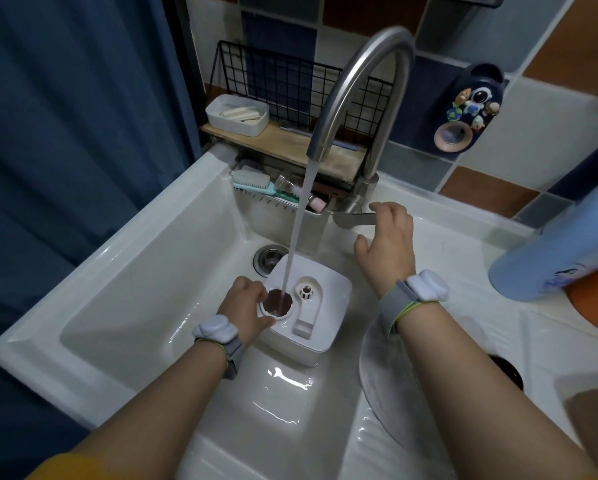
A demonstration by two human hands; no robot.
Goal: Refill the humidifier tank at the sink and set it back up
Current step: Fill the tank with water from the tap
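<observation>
Left hand [247, 304] grips rim of round fill opening on white square plastic humidifier tank [316, 329], which sits in white ceramic sink [117, 306] under stream from curved steel tap [356, 95]. Right hand [387, 247], fingers relaxed, touches flat steel tap lever [354, 219]. No legible writing on tank.

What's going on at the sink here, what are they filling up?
A person is refilling a white humidifier tank that sits in the sink. Water runs from the tall faucet straight into the tank's round fill opening. The left hand holds the tank by the rim of that opening to keep it steady. The right hand is at the faucet lever, fingers on it. How full the tank is cannot be seen.
</observation>
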